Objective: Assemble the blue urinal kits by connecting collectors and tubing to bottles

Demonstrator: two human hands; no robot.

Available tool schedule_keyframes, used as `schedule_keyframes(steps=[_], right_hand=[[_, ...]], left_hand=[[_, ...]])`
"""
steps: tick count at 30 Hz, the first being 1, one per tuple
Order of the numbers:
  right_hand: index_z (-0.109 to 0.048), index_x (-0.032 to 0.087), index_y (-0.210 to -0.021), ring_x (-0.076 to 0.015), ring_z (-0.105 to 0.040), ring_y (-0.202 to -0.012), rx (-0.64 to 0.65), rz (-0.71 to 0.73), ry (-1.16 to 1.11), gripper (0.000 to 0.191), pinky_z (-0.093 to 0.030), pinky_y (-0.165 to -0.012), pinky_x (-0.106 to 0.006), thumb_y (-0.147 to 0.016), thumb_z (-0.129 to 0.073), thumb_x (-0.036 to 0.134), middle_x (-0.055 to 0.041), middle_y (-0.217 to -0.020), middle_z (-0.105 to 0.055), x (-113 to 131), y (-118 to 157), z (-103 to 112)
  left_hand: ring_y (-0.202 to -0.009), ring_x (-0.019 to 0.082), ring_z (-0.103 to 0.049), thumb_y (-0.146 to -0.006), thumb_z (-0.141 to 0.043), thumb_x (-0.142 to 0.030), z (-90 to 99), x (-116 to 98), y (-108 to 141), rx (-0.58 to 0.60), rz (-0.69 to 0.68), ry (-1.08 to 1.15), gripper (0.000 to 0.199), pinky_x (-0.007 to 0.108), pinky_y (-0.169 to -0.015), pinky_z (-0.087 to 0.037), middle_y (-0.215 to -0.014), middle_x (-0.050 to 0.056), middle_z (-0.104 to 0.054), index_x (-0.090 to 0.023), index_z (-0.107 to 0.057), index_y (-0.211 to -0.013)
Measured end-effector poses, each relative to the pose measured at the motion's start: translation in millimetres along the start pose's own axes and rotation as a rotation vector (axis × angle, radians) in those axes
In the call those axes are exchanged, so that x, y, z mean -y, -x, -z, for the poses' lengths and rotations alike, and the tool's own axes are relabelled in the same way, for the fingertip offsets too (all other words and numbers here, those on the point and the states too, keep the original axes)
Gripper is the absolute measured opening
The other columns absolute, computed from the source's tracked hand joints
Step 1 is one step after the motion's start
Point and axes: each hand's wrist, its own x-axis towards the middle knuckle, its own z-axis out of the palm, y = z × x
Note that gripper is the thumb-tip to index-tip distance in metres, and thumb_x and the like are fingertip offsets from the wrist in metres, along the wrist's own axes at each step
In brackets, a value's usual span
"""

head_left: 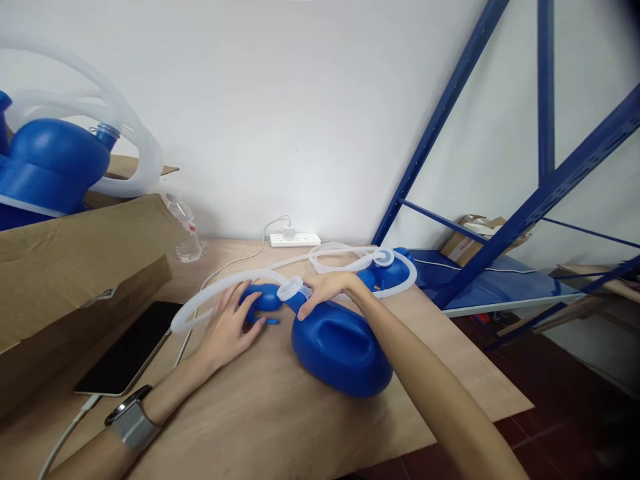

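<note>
Your right hand (331, 285) grasps the blue bottle (340, 350) by its neck end, thumb on the near side, other fingers mostly hidden, with the body slanting toward you on or just above the worktop (240, 420). Your left hand (225, 333) curves its fingers around the small blue cup (267, 298) beside the neck; whether they grip it, I cannot tell.

Tablet (130, 350), bottle (187, 243) (clear) on brown table (240, 413)
</note>
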Motion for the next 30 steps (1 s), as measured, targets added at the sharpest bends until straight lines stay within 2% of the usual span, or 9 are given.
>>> schedule_keyframes(steps=[2,5,8,11,14,17,21,25,30], right_hand=[[-0.07,0.02,-0.125,-0.0263,-0.071,-0.111,0.012,0.0,0.051,0.063,-0.054,-0.094,-0.032,-0.073,-0.09,0.049,-0.0054,-0.121,-0.075,11.1,6.2,-3.9],[-0.071,0.015,-0.117,-0.0336,-0.067,-0.118,-0.262,-0.097,0.225,0.058,-0.053,-0.095,-0.039,-0.079,-0.086,0.057,-0.0148,-0.126,-0.072,26.8,27.2,-20.7],[-0.072,0.019,-0.112,-0.0284,-0.072,-0.107,-0.559,-0.171,0.213,0.035,-0.052,-0.087,-0.036,-0.095,-0.073,0.049,-0.0103,-0.114,-0.076,36.6,50.4,-43.6],[-0.072,0.021,-0.114,-0.0234,-0.074,-0.099,-0.691,-0.148,0.176,0.019,-0.05,-0.083,-0.032,-0.102,-0.067,0.034,-0.0067,-0.109,-0.079,37.7,61.9,-61.5],[-0.072,0.018,-0.111,-0.0242,-0.074,-0.095,-0.693,-0.109,0.281,0.016,-0.049,-0.082,-0.033,-0.104,-0.059,0.02,-0.0093,-0.106,-0.079,33.4,62.2,-68.9],[-0.071,0.015,-0.11,-0.0242,-0.074,-0.092,-0.65,-0.041,0.331,0.018,-0.049,-0.08,-0.033,-0.1,-0.057,0.01,-0.0095,-0.102,-0.078,27.6,59.6,-68.6],[-0.07,0.015,-0.105,-0.0235,-0.072,-0.09,-0.616,0.053,0.309,0.014,-0.051,-0.08,-0.033,-0.098,-0.059,0.01,-0.0092,-0.098,-0.076,19.9,56.0,-67.5],[-0.068,0.017,-0.114,-0.023,-0.071,-0.093,-0.607,0.174,0.296,0.021,-0.052,-0.082,-0.034,-0.102,-0.052,0.011,-0.0095,-0.103,-0.075,12.6,48.9,-69.1],[-0.066,0.016,-0.113,-0.022,-0.07,-0.093,-0.566,0.271,0.318,0.022,-0.053,-0.081,-0.033,-0.104,-0.047,0.009,-0.0088,-0.102,-0.074,11.6,40.9,-66.6]], left_hand=[[-0.143,0.039,-0.051,-0.102,-0.054,-0.041,2.7,-2.4,-0.5,0.035,0.006,0.002,0.047,0.066,-0.12,-0.037,-0.151,0.018,-0.057,-0.02,-0.051,-0.143],[-0.13,0.034,-0.063,-0.102,-0.053,-0.038,6.0,-7.8,0.1,0.069,0.005,0.026,0.04,0.065,-0.119,-0.038,-0.137,0.014,-0.069,-0.021,-0.054,-0.138],[-0.122,0.03,-0.068,-0.104,-0.053,-0.036,9.5,-17.7,-0.3,0.037,-0.028,0.106,0.033,0.053,-0.109,-0.05,-0.131,0.011,-0.073,-0.023,-0.058,-0.133],[-0.116,0.028,-0.071,-0.104,-0.054,-0.037,15.6,-33.4,-7.4,-0.034,0.011,0.205,0.033,0.047,-0.101,-0.057,-0.127,0.011,-0.074,-0.022,-0.057,-0.134],[-0.111,0.027,-0.073,-0.103,-0.056,-0.038,23.8,-52.1,-22.7,-0.092,0.038,0.295,0.032,0.043,-0.096,-0.06,-0.125,0.01,-0.075,-0.023,-0.058,-0.131],[-0.104,0.026,-0.074,-0.097,-0.066,-0.045,27.8,-67.8,-39.6,-0.075,0.128,0.359,0.035,0.043,-0.089,-0.062,-0.124,0.008,-0.074,-0.025,-0.058,-0.125],[-0.102,0.026,-0.075,-0.088,-0.077,-0.052,21.7,-77.8,-51.3,-0.045,0.272,0.512,0.049,0.04,-0.083,-0.063,-0.126,0.008,-0.073,-0.024,-0.053,-0.121],[-0.119,0.027,-0.071,-0.099,-0.062,-0.047,14.6,-78.9,-51.3,0.022,0.149,0.548,0.046,0.045,-0.1,-0.059,-0.14,0.009,-0.068,-0.027,-0.053,-0.139],[-0.128,0.028,-0.067,-0.103,-0.053,-0.044,17.3,-70.3,-48.9,0.036,0.032,0.353,0.038,0.045,-0.11,-0.053,-0.134,0.009,-0.072,-0.025,-0.062,-0.135]])
